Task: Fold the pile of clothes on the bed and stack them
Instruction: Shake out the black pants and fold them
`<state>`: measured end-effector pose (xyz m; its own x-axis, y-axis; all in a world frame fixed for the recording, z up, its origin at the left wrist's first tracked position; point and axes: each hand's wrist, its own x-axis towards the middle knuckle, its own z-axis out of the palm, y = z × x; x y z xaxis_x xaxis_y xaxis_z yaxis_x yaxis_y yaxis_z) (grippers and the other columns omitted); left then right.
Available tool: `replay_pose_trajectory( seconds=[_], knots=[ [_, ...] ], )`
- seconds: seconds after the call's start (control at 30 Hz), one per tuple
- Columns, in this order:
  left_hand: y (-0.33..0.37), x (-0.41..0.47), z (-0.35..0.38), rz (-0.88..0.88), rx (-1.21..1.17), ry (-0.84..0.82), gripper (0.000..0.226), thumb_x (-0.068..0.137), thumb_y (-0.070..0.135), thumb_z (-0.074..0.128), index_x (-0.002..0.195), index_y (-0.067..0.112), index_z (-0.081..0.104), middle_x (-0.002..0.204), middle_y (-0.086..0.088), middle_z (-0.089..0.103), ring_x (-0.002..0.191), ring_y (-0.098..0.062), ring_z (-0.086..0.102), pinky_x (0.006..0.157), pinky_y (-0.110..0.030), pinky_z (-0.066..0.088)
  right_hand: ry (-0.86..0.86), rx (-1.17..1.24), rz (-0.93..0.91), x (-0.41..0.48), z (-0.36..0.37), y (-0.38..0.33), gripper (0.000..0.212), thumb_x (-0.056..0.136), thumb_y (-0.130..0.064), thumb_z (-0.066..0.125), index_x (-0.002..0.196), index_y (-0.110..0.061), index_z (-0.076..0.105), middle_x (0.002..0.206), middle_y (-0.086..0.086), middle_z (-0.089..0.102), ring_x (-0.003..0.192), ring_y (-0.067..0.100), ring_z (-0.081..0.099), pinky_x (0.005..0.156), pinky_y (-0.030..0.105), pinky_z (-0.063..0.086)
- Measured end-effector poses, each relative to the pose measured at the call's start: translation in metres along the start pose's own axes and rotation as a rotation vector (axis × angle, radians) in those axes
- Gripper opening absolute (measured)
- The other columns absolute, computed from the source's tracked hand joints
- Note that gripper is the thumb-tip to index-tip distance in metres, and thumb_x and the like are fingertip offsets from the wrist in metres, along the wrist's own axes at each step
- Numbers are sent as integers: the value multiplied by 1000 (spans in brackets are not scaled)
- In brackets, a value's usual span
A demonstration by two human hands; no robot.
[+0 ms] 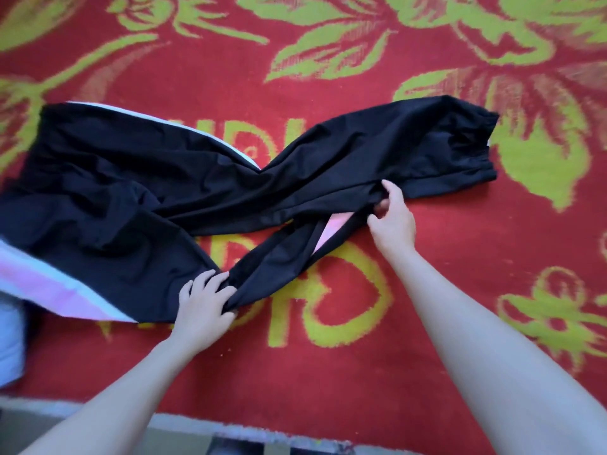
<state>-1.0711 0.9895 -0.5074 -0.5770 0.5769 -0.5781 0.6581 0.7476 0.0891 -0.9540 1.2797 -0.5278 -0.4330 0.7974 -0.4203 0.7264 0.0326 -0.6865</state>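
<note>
Between the left hand (205, 302) and the right hand (392, 218), a twisted pair of black trousers (131, 192) lies on the red floral blanket (460, 257). One leg runs up and away beyond the right hand, and the wider part with its pink and white stripe (49, 287) sprawls out past the left. The left hand's fingers are curled into a bunch of black cloth at the near edge, gripping it, while the right hand, further out, pinches a fold of the crossing leg between thumb and fingers!
</note>
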Motion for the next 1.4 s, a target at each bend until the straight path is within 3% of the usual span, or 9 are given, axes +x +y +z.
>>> replay_pose_trajectory(
  seconds=[0.13, 0.27, 0.43, 0.57, 0.8, 0.97, 1.07, 1.27, 1.4],
  knots=[
    [3, -6, -9, 12, -366, -19, 60, 56, 43, 36, 98, 18, 71, 119, 20, 51, 131, -15, 31, 106, -29, 16, 45, 54, 26, -14, -18, 25, 51, 80, 1, 55, 127, -18, 50, 73, -9, 54, 85, 20, 55, 76, 25, 37],
    [5, -16, -19, -49, -670, -167, 41, 50, 17, 40, 81, 29, 63, 120, 1, 50, 122, -13, 41, 97, -24, 31, 264, 240, 190, -29, -46, 40, 45, 71, -3, 54, 115, -8, 58, 67, -5, 51, 70, 17, 49, 80, 36, 44],
    [16, -17, -28, 7, -566, -16, 59, 59, 40, 44, 109, 15, 65, 125, -5, 57, 121, -24, 46, 97, -30, 35, 790, 40, 326, -82, -117, 60, 54, 66, -17, 32, 112, -9, 59, 88, 11, 59, 100, 36, 52, 88, 41, 36],
    [29, -12, -12, -109, -274, 211, 60, 86, 25, 60, 141, 16, 40, 149, -14, 31, 136, -32, 26, 107, -45, 25, 532, -178, 437, -100, -115, 98, 58, 75, -21, 44, 132, -11, 48, 131, 25, 42, 125, 38, 32, 104, 40, 25],
    [14, -18, 11, -139, -20, 99, 69, 87, 28, 59, 147, 24, 25, 154, -14, 15, 141, -29, 14, 110, -43, 20, 188, -39, 397, -80, -95, 123, 86, 71, -35, 52, 147, -8, 21, 150, 18, 28, 137, 32, 26, 112, 42, 20],
    [-3, -17, 12, -163, 105, 96, 76, 84, 29, 63, 148, 26, 22, 155, -12, 15, 140, -30, 16, 109, -44, 22, 269, 88, 517, -79, -101, 133, 62, 71, -39, 67, 119, -1, 58, 108, 13, 61, 99, 23, 55, 90, 36, 42],
    [-5, -11, 10, -143, 178, 107, 71, 78, 24, 71, 142, 26, 39, 150, -17, 28, 137, -34, 25, 105, -48, 26, 157, 263, 446, -81, -118, 138, 14, 79, 0, 63, 89, -10, 64, 72, 0, 63, 65, 14, 52, 59, 14, 44],
    [-8, 3, -1, -31, 148, 276, 28, 58, 7, 78, 86, 9, 74, 104, -26, 65, 98, -45, 59, 78, -58, 43, 193, 581, 314, -101, -204, 138, 46, 52, 21, 36, 42, -22, 49, 49, -11, 58, 51, 1, 58, 50, 8, 42],
    [-8, 2, 2, 53, 160, 277, 43, 64, 21, 58, 103, 11, 71, 111, -24, 64, 101, -42, 59, 77, -55, 46, 216, 337, 419, -113, -197, 166, 51, 66, 24, 35, 55, -22, 54, 60, -13, 67, 59, 15, 53, 46, 13, 37]
  ],
)
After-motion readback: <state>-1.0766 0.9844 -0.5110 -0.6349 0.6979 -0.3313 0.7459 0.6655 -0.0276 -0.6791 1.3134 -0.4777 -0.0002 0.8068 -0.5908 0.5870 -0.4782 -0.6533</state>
